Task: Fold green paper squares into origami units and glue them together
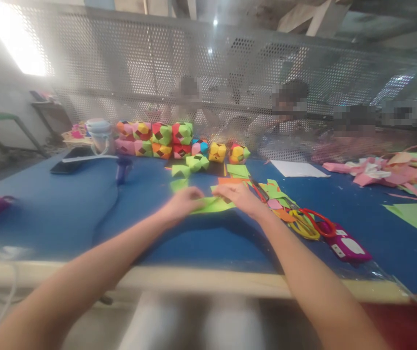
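– What do we have on the blue table point(48, 209)?
– Along its far edge we see stacked paper blocks point(162, 133), set back, we judge, to leave us working room; scissors point(305, 228) lie right of centre, in from the near edge, probably for easy reach.
– And the green paper point(214, 206)?
– Between our hands, inward from the middle of the near edge; we seem to hold it from both sides to keep it steady.
– Our fingers?
– The left hand point(183, 200) has them curled nearly together on the paper's left end; the right hand point(240, 195) bends them down, pinching its right part; blur hides how tightly.
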The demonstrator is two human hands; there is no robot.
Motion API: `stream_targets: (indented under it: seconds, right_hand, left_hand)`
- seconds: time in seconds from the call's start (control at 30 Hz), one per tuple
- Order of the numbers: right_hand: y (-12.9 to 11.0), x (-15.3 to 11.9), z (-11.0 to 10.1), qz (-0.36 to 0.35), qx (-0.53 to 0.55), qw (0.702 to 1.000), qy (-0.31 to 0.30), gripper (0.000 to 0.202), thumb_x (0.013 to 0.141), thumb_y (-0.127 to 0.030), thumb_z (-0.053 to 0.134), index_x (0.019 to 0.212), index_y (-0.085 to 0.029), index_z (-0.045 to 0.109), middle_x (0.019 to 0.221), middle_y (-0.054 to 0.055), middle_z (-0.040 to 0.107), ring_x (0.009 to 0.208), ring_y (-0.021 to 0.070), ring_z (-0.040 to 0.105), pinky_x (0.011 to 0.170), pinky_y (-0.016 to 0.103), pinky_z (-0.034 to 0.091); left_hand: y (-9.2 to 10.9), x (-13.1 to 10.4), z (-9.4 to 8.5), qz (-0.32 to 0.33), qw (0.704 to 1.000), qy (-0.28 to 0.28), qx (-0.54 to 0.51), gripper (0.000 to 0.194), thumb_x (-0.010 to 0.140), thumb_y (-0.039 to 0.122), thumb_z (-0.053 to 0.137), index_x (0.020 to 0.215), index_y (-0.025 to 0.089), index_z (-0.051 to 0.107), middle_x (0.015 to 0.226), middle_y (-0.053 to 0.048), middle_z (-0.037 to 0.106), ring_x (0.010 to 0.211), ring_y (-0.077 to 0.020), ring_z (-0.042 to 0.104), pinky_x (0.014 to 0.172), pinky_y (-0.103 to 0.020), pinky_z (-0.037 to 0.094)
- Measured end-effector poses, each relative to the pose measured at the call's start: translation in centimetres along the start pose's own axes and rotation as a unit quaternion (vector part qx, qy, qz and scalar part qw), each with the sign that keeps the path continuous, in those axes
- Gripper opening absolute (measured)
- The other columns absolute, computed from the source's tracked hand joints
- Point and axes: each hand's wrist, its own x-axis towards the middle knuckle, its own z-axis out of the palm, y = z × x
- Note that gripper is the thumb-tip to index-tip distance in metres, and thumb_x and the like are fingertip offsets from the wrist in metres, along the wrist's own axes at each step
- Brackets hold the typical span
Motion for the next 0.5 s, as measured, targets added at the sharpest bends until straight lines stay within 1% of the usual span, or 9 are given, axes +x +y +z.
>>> stream_targets:
  seconds: [0.13,0.2,0.27,0.33,0.5]
  right_hand:
    - [-0.05,-0.21,0.21,0.017,-0.001,0.999,-0.048,0.024,0.07,-0.036,0.061,0.075,-0.014,0.067,0.068,0.002,0.065,0.063,0.0129,0.055,0.061,0.026,0.044]
    - [-0.22,-0.41,0.32,0.031,-0.012,0.998,-0.046,0.019,0.069,-0.032,0.06,0.072,-0.014,0.066,0.067,0.002,0.065,0.063,0.0133,0.056,0.061,0.026,0.044]
    - [-0.36,-0.56,0.33,0.047,-0.035,0.998,-0.036,0.017,0.07,-0.03,0.058,0.068,-0.014,0.065,0.064,0.001,0.063,0.061,0.013,0.055,0.058,0.025,0.042]
    - [-0.38,-0.54,0.27,0.061,-0.043,0.996,-0.039,0.017,0.07,-0.03,0.057,0.067,-0.014,0.064,0.061,0.0,0.062,0.058,0.0124,0.053,0.055,0.024,0.039]
    - [-0.25,0.14,0.23,0.074,-0.048,0.993,-0.079,0.017,0.07,-0.028,0.054,0.062,-0.015,0.061,0.056,-0.002,0.059,0.055,0.0111,0.051,0.052,0.022,0.036]
  left_hand:
    - [-0.52,0.12,0.14,-0.04,0.998,0.008,-0.044,0.019,0.064,0.027,0.068,0.069,0.014,0.056,0.066,-0.002,0.063,0.062,-0.0133,0.059,0.063,-0.028,0.047]
    - [-0.73,0.07,0.24,-0.058,0.996,0.0,-0.063,0.02,0.063,0.027,0.069,0.07,0.014,0.056,0.065,-0.001,0.062,0.062,-0.013,0.059,0.063,-0.028,0.047]
    - [-0.84,-0.05,0.36,-0.074,0.994,-0.011,-0.078,0.022,0.062,0.027,0.07,0.071,0.014,0.055,0.064,0.0,0.061,0.06,-0.0125,0.059,0.062,-0.028,0.047]
    - [-0.86,-0.18,0.45,-0.085,0.993,-0.023,-0.077,0.024,0.062,0.028,0.071,0.072,0.015,0.054,0.063,0.0,0.06,0.059,-0.0123,0.059,0.061,-0.027,0.047]
    - [-0.79,-0.35,0.48,-0.097,0.993,-0.05,-0.045,0.025,0.062,0.028,0.07,0.075,0.014,0.055,0.066,-0.001,0.062,0.06,-0.0122,0.058,0.057,-0.023,0.043]
